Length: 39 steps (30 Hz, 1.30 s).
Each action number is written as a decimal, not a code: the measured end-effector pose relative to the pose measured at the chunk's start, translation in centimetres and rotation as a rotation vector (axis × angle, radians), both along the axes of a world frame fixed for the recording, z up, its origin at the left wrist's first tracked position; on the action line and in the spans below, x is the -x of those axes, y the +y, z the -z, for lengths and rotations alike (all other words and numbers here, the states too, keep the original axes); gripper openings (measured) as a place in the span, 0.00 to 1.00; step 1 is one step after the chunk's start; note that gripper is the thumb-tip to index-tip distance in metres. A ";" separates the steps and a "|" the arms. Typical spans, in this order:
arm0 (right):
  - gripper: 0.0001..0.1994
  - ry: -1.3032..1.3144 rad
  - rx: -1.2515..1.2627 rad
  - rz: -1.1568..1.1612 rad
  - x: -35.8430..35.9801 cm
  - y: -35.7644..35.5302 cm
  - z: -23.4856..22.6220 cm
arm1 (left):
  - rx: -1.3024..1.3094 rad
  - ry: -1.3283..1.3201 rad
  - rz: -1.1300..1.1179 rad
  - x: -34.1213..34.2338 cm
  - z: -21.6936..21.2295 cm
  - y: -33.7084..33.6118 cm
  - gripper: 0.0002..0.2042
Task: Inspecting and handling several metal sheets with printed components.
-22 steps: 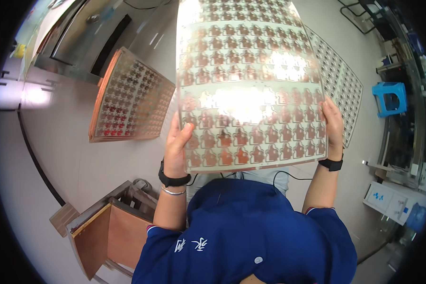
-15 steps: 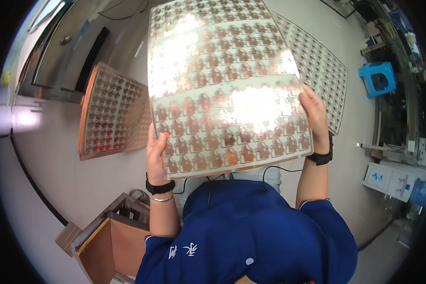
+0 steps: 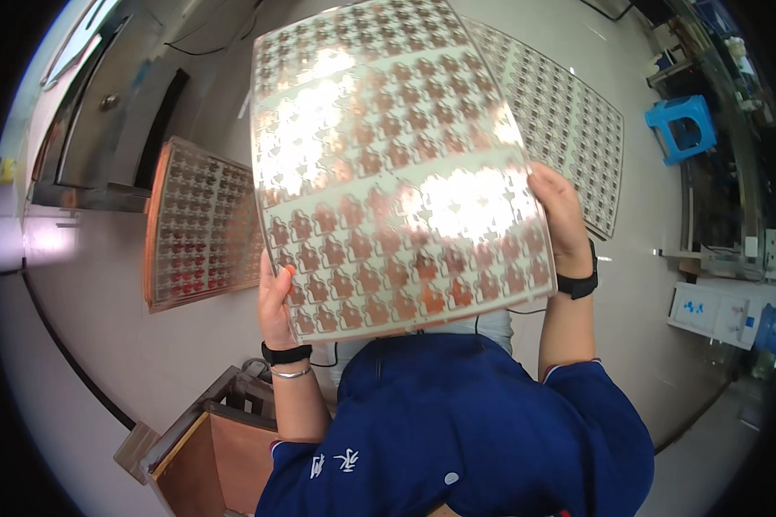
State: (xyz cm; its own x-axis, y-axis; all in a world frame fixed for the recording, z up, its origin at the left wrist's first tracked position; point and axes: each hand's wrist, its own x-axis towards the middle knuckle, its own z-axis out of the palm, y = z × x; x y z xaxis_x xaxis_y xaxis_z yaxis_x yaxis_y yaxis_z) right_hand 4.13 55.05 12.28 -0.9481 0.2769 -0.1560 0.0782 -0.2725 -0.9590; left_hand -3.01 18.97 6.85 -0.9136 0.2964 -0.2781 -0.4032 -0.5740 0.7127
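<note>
Closed on its edges, the left hand (image 3: pixel 274 302) and right hand (image 3: pixel 562 211) hold a patterned panel (image 3: pixel 397 185) at its near left and right sides, before the torso. Beyond, a panel stack (image 3: pixel 203 228) sits left, a similar panel (image 3: pixel 569 112) far right, and a blue stool (image 3: pixel 683 127) farther right.

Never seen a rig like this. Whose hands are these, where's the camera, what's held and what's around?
No machine here: these are a person's bare hands. The view is from a fisheye camera worn on their head, looking down, so straight edges look bent.

The left hand has its grip near the lower left corner of a shiny patterned sheet; the right hand holds its right edge. Bright reflections wash out parts of it.

Around them: a stack of similar sheets at left, another patterned sheet behind at right, and a blue stool.
</note>
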 end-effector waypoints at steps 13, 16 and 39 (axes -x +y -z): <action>0.17 0.207 0.442 0.185 1.3 -1.1 0.3 | -0.403 -0.132 -0.019 1.3 -2.3 0.9 0.28; 0.18 0.255 0.491 0.228 1.6 -2.7 0.7 | -0.457 0.010 0.058 -0.7 -1.8 3.8 0.26; 0.20 0.089 -0.029 0.501 -3.5 4.4 -3.1 | 0.289 0.055 -0.267 1.5 0.9 -3.5 0.09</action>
State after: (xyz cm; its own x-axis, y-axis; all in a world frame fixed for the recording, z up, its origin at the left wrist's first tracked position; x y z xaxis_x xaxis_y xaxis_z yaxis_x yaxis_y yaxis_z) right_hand 7.68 59.43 15.40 -0.7071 0.7040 -0.0661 -0.1374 -0.2284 -0.9638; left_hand -4.46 15.43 5.99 -0.9640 -0.0372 -0.2633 -0.2230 -0.4264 0.8766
